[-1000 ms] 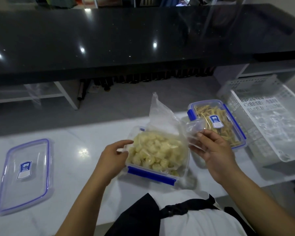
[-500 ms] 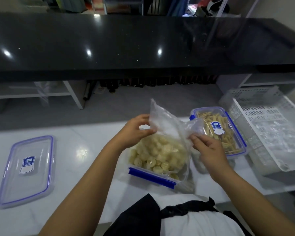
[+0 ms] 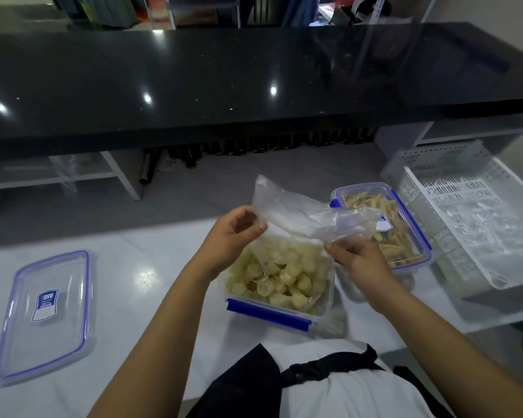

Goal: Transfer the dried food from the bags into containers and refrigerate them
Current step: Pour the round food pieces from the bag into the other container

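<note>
I have both hands up over the open container (image 3: 280, 285), which sits on the white bench (image 3: 151, 267) near me, just right of centre. It is filled with pale, round dried pieces (image 3: 277, 274), and a blue clip runs along its near edge. My left hand (image 3: 233, 233) pinches the left edge of the clear plastic bag (image 3: 302, 215) between thumb and curled fingers, at the far left corner of the container. My right hand (image 3: 360, 260) grips the bag's right end from below, fingers curled round the plastic, just beside the container's right wall. The bag is stretched between the two hands, looks nearly empty, and its far corner sticks up; I cannot tell whether any food is left inside it.

Just to the right, touching or nearly touching the first container, stands a second container (image 3: 405, 230) with its blue-trimmed lid on, holding thin yellowish strips. The bag's right end hangs partly in front of it. Farther right a white slotted basket (image 3: 471, 212) lies with crumpled clear plastic (image 3: 492, 230) in it.

Well apart on the left of the bench lies a loose lid (image 3: 47, 315), flat, clear with a blue seal and a blue label. Beyond the bench runs a long glossy black counter (image 3: 254, 79) with a shelf (image 3: 43, 173) under it at the far left.
</note>
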`<action>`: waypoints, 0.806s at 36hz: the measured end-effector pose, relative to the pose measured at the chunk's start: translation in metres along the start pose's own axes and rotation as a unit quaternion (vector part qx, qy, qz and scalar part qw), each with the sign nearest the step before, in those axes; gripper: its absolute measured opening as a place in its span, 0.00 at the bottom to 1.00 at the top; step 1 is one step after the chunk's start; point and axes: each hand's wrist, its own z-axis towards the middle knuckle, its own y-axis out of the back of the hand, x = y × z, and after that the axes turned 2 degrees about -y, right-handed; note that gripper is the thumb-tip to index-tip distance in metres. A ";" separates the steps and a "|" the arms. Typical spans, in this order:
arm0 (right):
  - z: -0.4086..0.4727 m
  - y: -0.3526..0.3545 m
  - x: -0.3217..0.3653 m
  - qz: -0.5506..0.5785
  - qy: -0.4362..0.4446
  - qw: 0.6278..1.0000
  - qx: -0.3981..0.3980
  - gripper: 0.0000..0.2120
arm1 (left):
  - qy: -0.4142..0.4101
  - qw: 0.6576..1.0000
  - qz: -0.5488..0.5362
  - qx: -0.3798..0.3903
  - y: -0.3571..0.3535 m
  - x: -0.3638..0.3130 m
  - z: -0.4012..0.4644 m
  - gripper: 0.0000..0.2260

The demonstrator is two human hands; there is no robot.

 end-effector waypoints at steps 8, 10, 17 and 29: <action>0.003 0.008 0.016 -0.035 -0.014 0.999 -0.020 0.19 | -0.025 0.997 -0.005 -0.068 -0.009 -0.010 -0.002 0.12; 0.006 0.012 0.029 -0.002 -0.013 1.000 -0.011 0.08 | -0.034 0.996 -0.027 -0.073 -0.007 -0.016 -0.003 0.16; 0.013 0.007 0.028 0.099 -0.055 0.993 0.023 0.10 | 0.018 0.989 -0.104 -0.107 -0.012 -0.015 -0.008 0.07; 0.010 0.008 0.048 0.109 -0.023 0.993 0.041 0.12 | 0.012 0.976 -0.158 -0.151 -0.006 -0.025 -0.016 0.10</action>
